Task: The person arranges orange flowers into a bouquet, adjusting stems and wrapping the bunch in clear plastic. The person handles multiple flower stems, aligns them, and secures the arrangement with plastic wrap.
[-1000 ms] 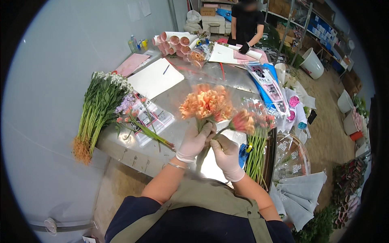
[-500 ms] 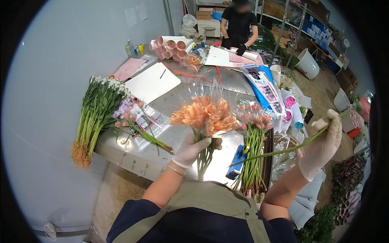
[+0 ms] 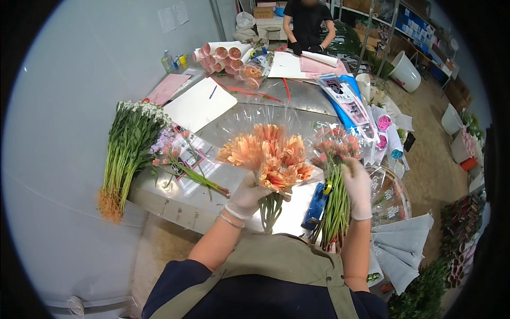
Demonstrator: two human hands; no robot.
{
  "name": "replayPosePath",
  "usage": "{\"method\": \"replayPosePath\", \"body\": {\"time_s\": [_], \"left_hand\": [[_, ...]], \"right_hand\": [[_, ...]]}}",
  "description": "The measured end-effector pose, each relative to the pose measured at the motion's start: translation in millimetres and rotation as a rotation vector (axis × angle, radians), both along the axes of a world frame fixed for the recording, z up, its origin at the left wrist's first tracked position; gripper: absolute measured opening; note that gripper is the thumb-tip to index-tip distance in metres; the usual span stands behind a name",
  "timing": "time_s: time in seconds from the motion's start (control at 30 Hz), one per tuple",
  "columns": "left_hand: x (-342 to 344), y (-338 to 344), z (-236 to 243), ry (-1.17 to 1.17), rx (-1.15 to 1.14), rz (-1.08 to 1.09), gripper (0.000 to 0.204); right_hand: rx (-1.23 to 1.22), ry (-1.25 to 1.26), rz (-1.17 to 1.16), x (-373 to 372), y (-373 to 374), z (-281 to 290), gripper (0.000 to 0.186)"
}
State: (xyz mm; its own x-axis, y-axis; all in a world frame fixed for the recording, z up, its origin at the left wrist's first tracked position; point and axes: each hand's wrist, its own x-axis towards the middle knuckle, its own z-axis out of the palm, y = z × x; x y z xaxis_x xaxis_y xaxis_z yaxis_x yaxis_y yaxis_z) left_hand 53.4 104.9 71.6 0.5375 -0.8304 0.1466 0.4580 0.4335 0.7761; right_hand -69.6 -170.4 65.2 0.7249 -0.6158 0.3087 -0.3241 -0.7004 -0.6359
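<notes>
My left hand (image 3: pixel 247 198), in a white glove, is closed round the stems of a bouquet of peach-orange flowers (image 3: pixel 271 157). A clear plastic sleeve flares around the blooms, and the green stems hang below my fist. White-gloved too, my right hand (image 3: pixel 358 192) is at the right side of a bunch of small coral-pink flowers (image 3: pixel 334 146) with long green stems. Its fingers are slightly bent and apart, near the flower heads, with no stem visible in them. Between the two bunches lies a blue tape dispenser (image 3: pixel 316 206).
Rooted white flowers (image 3: pixel 127 149) lie at the left edge of the metal table (image 3: pixel 159 204). White sheets (image 3: pixel 199 106), paper-wrapped bouquets (image 3: pixel 226 56) and plastic sleeves (image 3: pixel 348 109) lie farther back. A co-worker (image 3: pixel 309 26) in black gloves handles paper across the table.
My right hand has come inward from the far right to the coral-pink bunch. The long stem it held is no longer seen in it. The left hand still holds the orange bouquet, turned slightly.
</notes>
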Motion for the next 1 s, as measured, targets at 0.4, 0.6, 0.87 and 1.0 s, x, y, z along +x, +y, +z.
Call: {"method": "replayPosePath", "body": {"time_s": [0.4, 0.6, 0.87, 1.0], "left_hand": [[-8.9, 2.1, -21.7, 0.256, -0.231, 0.104, 0.068], [5.7, 1.7, -68.8, 0.43, -0.433, -0.003, 0.06], [-1.3, 3.1, -52.0, -0.383, 0.175, 0.459, 0.043], [-7.6, -5.6, -21.4, -0.209, 0.264, 0.489, 0.042]], "right_hand": [[0.263, -0.432, 0.496, 26.9, 135.2, 69.7, 0.033], [0.302, -0.55, 0.465, 27.6, 136.7, 50.1, 0.035], [0.337, -0.685, 0.442, 26.2, 132.6, 62.7, 0.017], [0.417, -0.7, 0.431, 25.8, 131.9, 56.1, 0.021]]}}
